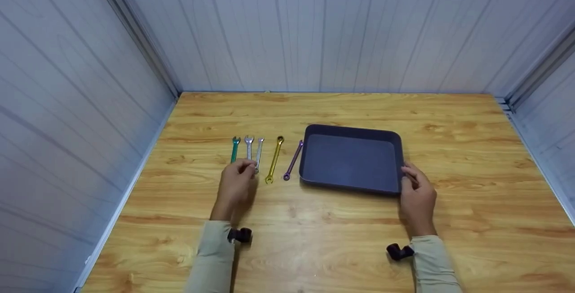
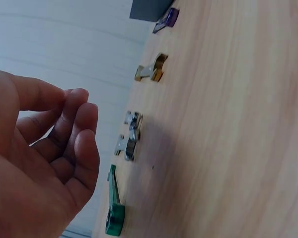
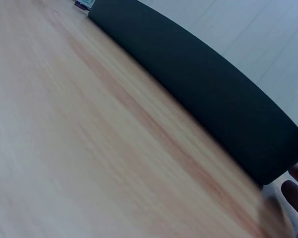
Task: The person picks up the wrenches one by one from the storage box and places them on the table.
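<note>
My left hand (image 1: pixel 236 183) is over the near ends of a green wrench (image 1: pixel 235 149) and a silver wrench (image 1: pixel 249 147), beside a smaller silver wrench (image 1: pixel 259 153). In the left wrist view its fingers (image 2: pixel 84 153) are loosely bent, the thumb close to the forefinger, with nothing between them. A gold wrench (image 1: pixel 275 158) and a purple wrench (image 1: pixel 294 160) lie further right. My right hand (image 1: pixel 417 196) holds the dark baking tray (image 1: pixel 350 186) at its right side, near the front corner. The right wrist view shows only some fingertips at that corner.
The wood-grain table (image 1: pixel 314 239) carries everything. Pale panelled walls (image 1: pixel 296 32) rise behind it and at both sides. The purple wrench's upper end lies close against the tray's left side. A small black device (image 1: pixel 240 235) sits on each wrist.
</note>
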`<state>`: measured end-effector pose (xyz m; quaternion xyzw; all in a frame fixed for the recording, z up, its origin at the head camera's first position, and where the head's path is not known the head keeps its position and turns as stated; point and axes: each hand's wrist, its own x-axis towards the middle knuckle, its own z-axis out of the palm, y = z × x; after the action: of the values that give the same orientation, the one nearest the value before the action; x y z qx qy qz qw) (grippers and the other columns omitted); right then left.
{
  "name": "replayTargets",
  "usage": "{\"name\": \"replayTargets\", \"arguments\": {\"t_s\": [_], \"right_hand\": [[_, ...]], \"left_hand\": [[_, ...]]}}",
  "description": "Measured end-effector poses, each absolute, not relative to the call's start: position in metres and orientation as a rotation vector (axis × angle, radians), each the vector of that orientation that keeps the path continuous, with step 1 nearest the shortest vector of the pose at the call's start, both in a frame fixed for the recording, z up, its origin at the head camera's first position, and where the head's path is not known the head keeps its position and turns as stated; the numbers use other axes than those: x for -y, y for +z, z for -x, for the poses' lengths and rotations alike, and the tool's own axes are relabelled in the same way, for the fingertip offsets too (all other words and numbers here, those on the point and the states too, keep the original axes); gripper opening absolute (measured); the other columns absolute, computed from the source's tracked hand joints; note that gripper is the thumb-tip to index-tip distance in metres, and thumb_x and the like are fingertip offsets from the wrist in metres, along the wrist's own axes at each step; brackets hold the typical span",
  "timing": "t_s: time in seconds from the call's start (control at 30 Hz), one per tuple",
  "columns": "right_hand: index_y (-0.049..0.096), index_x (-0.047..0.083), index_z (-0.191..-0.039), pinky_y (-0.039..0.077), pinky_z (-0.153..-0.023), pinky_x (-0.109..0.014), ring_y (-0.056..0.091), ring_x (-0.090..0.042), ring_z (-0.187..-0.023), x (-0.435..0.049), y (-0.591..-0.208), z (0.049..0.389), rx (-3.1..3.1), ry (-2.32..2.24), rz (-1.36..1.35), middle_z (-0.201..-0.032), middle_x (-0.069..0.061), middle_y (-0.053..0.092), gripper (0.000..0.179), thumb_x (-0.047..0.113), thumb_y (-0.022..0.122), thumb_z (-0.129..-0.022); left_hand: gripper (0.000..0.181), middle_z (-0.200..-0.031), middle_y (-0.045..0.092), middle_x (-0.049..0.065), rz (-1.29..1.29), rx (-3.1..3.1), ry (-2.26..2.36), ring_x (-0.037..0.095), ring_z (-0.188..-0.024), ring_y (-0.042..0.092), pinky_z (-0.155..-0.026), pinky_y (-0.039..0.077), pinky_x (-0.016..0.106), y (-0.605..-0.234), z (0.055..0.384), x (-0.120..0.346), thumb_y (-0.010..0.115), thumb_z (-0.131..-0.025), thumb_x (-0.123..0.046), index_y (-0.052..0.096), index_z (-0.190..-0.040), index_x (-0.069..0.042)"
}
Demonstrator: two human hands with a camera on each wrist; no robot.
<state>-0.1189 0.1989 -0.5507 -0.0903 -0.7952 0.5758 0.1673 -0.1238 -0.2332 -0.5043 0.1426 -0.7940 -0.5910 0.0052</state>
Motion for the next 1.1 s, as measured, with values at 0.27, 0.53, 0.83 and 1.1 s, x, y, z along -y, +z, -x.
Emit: {"name": "replayTargets", "arguments": {"t_s": [0.27,0.53,0.83,1.1], "right_hand": [[0.067,0.004,-0.125,0.046,-0.098,-0.028,0.055,-0.018,-0.125,-0.196,-0.552,0.120,2.280,1.645,0.292,-0.142,-0.001,0.057,0.030,0.011,0.049,-0.103],[0.066,0.003,-0.125,0.046,-0.095,-0.024,0.055,-0.017,-0.123,-0.190,-0.557,0.122,2.223,1.715,0.306,-0.139,-0.001,0.059,0.029,0.010,0.051,-0.102],[0.060,0.007,-0.134,0.045,-0.101,-0.035,0.056,-0.020,-0.120,-0.192,-0.555,0.119,2.236,1.696,0.312,-0.130,-0.007,0.063,0.032,0.011,0.052,-0.103],[0.060,0.006,-0.134,0.045,-0.101,-0.033,0.056,-0.021,-0.121,-0.195,-0.554,0.116,2.239,1.714,0.334,-0.130,-0.008,0.062,0.032,0.011,0.052,-0.103]], "left_hand": [[0.019,-0.094,0.068,0.006,-0.277,2.606,-1.693,0.021,-0.086,0.061,-0.073,0.051,0.034,-0.508,0.122,0.220,0.057,-0.101,-0.012,0.072,-0.109,-0.002],[0.019,-0.095,0.069,0.002,-0.118,2.773,-1.447,0.017,-0.084,0.061,-0.074,0.051,0.036,-0.513,0.124,0.215,0.059,-0.102,-0.017,0.073,-0.108,-0.007],[0.020,-0.094,0.069,-0.002,-0.063,2.872,-1.311,0.016,-0.080,0.060,-0.071,0.051,0.035,-0.519,0.121,0.204,0.059,-0.101,-0.021,0.074,-0.109,-0.010],[0.020,-0.092,0.068,-0.002,-0.036,2.919,-1.260,0.016,-0.077,0.059,-0.070,0.050,0.035,-0.515,0.121,0.199,0.059,-0.101,-0.022,0.074,-0.109,-0.011]]}}
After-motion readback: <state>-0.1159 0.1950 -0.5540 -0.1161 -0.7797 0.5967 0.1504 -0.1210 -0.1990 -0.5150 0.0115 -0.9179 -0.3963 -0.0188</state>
